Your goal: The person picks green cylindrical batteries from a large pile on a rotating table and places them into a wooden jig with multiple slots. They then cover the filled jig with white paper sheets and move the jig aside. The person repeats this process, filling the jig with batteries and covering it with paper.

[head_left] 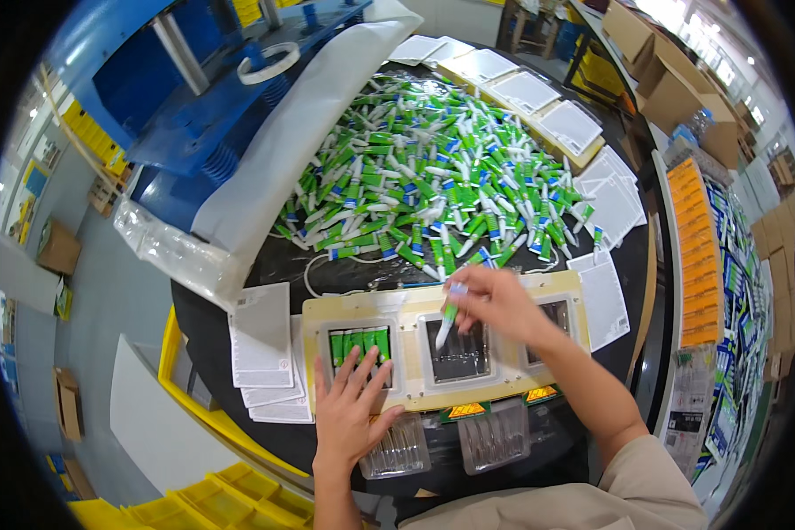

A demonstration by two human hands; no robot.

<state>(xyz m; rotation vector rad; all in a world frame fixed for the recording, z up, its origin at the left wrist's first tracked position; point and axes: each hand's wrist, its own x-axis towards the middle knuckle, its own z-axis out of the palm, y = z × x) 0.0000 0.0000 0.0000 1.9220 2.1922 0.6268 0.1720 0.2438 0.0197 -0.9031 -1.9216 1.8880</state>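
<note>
A cream-coloured frame [409, 316] with three openings lies on the black table in front of me. Several green tubes [357, 339] sit side by side in its left opening. My left hand [355, 408] rests open there, fingers spread over the lower ends of those tubes. Above the middle opening, my right hand [496, 305] pinches a small green and white tube [449, 317], its white tip tilted downward. Dark bottoms show in the middle opening [462, 356] and the right one, the latter partly hidden by my right forearm.
A large heap of loose tubes [433, 177] covers the table beyond the frame. White backing cards [262, 340] lie left and right. Clear plastic blister trays [495, 439] sit at the near edge. A blue press [168, 132] stands far left, an orange-edged box [693, 256] right.
</note>
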